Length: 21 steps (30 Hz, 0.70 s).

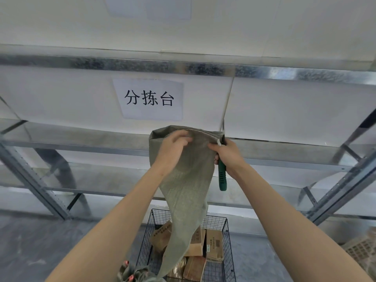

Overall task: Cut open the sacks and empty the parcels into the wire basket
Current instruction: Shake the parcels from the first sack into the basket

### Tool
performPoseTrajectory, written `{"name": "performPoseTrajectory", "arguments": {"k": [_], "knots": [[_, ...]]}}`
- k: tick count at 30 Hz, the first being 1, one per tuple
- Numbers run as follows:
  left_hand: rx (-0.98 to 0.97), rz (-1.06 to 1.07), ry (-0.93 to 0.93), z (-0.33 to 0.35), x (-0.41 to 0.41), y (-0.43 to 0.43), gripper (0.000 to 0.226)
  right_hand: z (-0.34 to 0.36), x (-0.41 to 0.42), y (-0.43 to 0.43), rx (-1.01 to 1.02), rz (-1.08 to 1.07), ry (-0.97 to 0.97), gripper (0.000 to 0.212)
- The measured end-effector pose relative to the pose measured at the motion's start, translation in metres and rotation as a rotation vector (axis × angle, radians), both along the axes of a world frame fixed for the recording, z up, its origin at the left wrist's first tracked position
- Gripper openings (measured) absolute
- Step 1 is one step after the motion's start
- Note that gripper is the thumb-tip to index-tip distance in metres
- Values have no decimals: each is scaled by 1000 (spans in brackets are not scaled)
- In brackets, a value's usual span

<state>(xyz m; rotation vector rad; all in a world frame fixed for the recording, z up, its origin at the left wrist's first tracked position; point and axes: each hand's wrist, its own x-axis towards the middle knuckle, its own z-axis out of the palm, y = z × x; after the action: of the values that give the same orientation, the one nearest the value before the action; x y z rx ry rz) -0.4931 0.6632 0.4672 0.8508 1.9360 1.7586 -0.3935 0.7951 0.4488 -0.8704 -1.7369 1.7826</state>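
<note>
Two bare arms [114, 224] are seen closest, stretched up and forward. At their ends, a grey-green sack [183, 180] is held up high by its sewn end, upside down. The left hand [175, 147] is closed on a bunch of cloth near the seam. The right hand [227, 157] is closed too, and two things are held in it at once: the corner of the sack and a knife [221, 178] with a green handle, which hangs just under the hand. Well below both hands the wire basket [229, 251] is found, and the open end of the sack droops into it. Brown cardboard parcels [213, 241] are lying in the basket, beside and under the sack's mouth. The sack looks flat and limp, so it is judged to be nearly empty and light. The cloth is soft, floppy and maybe a bit slippery, so it is best held by the thick sewn edge or the corners, with a good handful bunched up. The knife's blade cannot be made out, so care is needed near the fingers. Behind the hands a paper sign [149, 98] is stuck on the wall, and a metal rack [341, 186] stands to the right of the right hand. Below the left arm some crumpled cloth [132, 273] is seen, maybe another sack.
</note>
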Motion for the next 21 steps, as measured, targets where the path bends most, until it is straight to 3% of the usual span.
{"name": "performPoseTrajectory", "arguments": {"k": [2,5,7,10,16,21], "knots": [[-6,204,124,-5,-13,-6,26,0,3,4,-76,-21,17,8],[-63,356,229,-15,-32,-13,47,1,8,7,-145,-45,36,9],[-123,350,125,-18,-43,-16,63,1,12,10,-204,-59,73,9],[-185,145,-147,-21,-57,-20,74,1,19,17,-286,-72,99,9],[-296,-167,-251,-24,-64,-21,58,5,37,29,-390,-49,104,13],[-195,-152,-286,-29,-60,-15,20,4,44,42,-279,-108,55,12]]}}
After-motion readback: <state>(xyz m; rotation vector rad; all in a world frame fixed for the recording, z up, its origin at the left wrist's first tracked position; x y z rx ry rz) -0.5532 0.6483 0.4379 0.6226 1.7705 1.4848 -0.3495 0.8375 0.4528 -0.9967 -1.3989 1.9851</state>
